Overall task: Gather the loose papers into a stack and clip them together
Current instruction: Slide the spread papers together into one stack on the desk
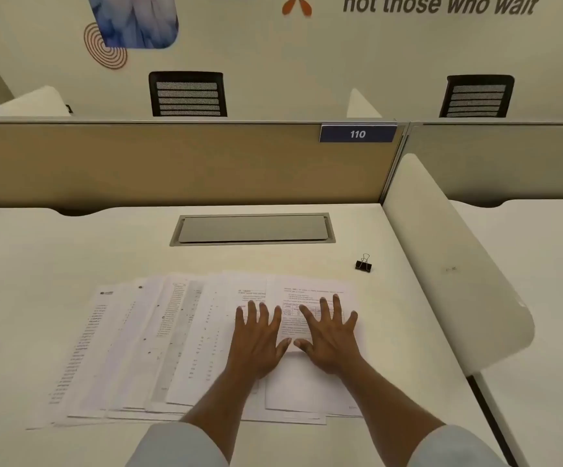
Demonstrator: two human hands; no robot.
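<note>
Several printed white papers (pixel 145 345) lie fanned out in an overlapping row across the white desk (pixel 37 264), spreading from left to right. My left hand (pixel 259 338) rests flat on the sheets right of the middle, fingers spread. My right hand (pixel 330 335) lies flat beside it on the rightmost top sheet (pixel 310 389), fingers also apart. The thumbs nearly touch. A small black binder clip (pixel 363 263) sits on the bare desk beyond the papers, to the far right of my right hand.
A grey cable hatch (pixel 253 229) is set into the desk behind the papers. A tan partition (pixel 138 163) with a "110" label closes off the back. A white curved divider (pixel 455 264) borders the right side. Black chairs stand beyond the partition.
</note>
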